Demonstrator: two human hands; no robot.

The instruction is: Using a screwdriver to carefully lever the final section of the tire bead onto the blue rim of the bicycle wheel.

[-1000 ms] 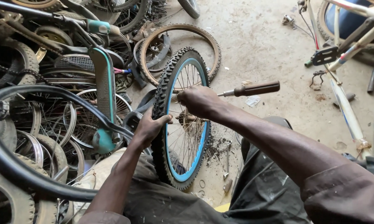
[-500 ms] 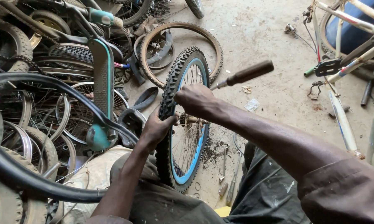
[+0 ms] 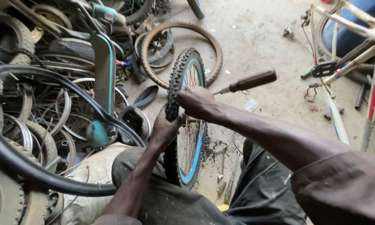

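The knobbly black bike wheel with the blue rim stands upright between the knees. The left hand grips its tyre. The right hand clutches the wooden-handled screwdriver, whose handle has tipped a little higher than before, prying at the tyre.

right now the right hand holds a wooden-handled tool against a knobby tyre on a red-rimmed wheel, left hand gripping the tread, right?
Not quite: the rim is blue, not red, as the head view shows. The rest holds: the right hand holds the wooden-handled tool against the knobby tyre, and the left hand grips the tread.
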